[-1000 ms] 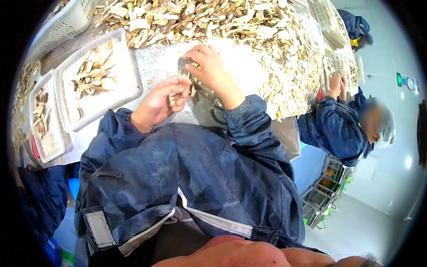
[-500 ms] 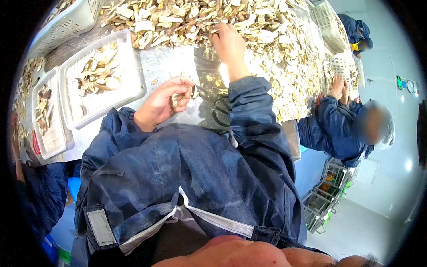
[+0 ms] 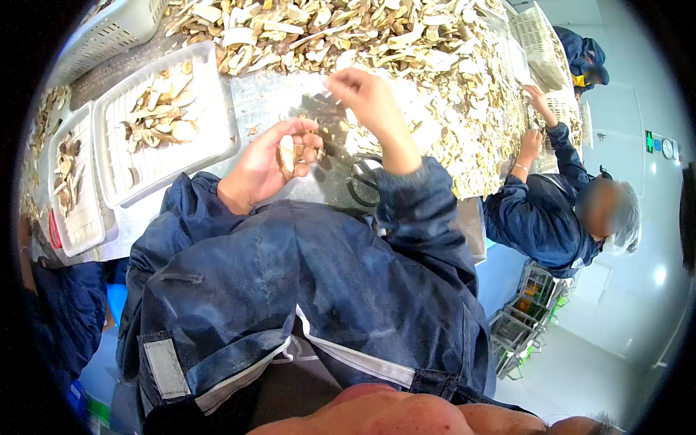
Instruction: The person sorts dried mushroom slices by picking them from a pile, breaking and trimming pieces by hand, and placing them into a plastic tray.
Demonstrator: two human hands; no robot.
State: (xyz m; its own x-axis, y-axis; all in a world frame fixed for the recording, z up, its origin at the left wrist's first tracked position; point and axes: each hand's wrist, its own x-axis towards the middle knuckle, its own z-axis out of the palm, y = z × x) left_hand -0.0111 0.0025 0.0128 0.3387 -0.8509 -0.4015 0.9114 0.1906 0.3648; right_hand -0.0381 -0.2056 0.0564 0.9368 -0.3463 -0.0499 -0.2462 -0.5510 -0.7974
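Observation:
My left hand is curled palm up near the table's front edge, with a pale mushroom slice held in its fingers. To the right and farther forward, my right hand hovers over the table with thumb and fingers bent together; what it holds, if anything, is too small to tell. Beyond both hands spreads a large pile of dried mushroom slices. A pair of black-handled scissors lies below my right forearm. On the left, a white tray holds a small heap of slices.
A narrower white tray with darker slices lies farther left. At the upper left stands a perforated basket. Along the right side are more baskets and a co-worker in blue, hands over the table. Another person is beyond.
My right hand reached forward to the pile, then came back toward my left hand. My left fingers have opened somewhat around the slice. The co-worker's hands have moved apart.

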